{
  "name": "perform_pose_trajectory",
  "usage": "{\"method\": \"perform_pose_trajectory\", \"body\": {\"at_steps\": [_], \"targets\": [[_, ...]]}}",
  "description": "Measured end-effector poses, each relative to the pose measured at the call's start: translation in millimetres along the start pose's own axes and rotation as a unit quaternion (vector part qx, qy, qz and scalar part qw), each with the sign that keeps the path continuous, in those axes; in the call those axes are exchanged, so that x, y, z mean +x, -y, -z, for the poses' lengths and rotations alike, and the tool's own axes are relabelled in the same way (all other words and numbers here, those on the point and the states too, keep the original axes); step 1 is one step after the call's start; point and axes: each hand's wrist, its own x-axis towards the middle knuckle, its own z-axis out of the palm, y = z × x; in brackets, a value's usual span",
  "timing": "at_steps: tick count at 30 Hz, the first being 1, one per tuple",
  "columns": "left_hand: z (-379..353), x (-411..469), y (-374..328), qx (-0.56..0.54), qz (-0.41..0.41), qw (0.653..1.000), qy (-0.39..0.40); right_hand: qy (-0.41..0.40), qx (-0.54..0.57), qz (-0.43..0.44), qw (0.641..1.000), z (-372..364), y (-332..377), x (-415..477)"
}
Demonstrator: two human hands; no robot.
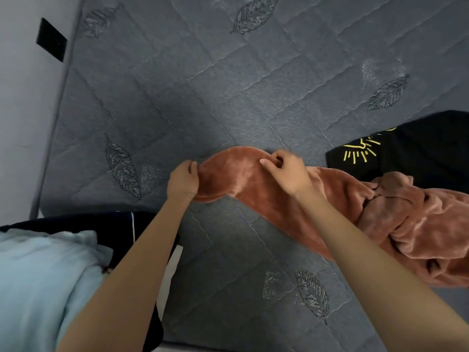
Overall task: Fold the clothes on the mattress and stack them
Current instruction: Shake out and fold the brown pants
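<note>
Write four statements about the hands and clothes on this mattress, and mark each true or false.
1. The left hand and the right hand both grip the rust fleece garment. True.
2. The black garment with the yellow print lies left of the hands. False: it lies to their right.
3. The mattress is grey with stitched leaves. True.
4. The light blue cloth lies on top of the fleece garment. False: it lies apart from it, at lower left.
</note>
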Motion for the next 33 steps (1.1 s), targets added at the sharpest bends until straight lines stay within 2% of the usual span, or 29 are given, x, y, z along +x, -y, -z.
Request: {"method": "perform_pose_trajectory", "body": {"at_steps": [3,6,8,10,13,17,21,26,31,33], "targets": [[-1,0,8,-0.025,0.097,0.995,0.001,-0.001,0.031,0.029,0.999,-2,7,-1],[-1,3,5,-0.036,0.175,0.98,0.084,0.031,0.004,0.064,0.997,-3,18,2],[1,5,-2,-0.091,0.212,0.964,0.133,0.062,-0.023,0.055,0.996,-4,25,5],[6,4,-10,-0.139,0.222,0.955,0.139,0.076,-0.047,0.039,0.995,-4,30,6],[15,5,-19,-0.212,0.157,0.961,0.079,0.061,-0.029,0.025,0.997,-2,34,8],[33,6,-26,-0.317,0.046,0.944,-0.083,0.03,0.035,0.014,0.999,3,41,13],[43,18,-27,-0.299,-0.036,0.944,-0.136,0.029,0.025,0.034,0.999,-1,54,25],[49,34,-21,-0.27,-0.059,0.956,-0.099,0.009,-0.018,0.035,0.999,-13,59,34],[62,41,-16,-0.308,-0.037,0.949,0.046,-0.009,-0.028,-0.01,1.0,-25,56,40],[63,42,-16,-0.309,-0.061,0.947,0.066,-0.015,-0.004,-0.024,1.0,-30,59,42]]}}
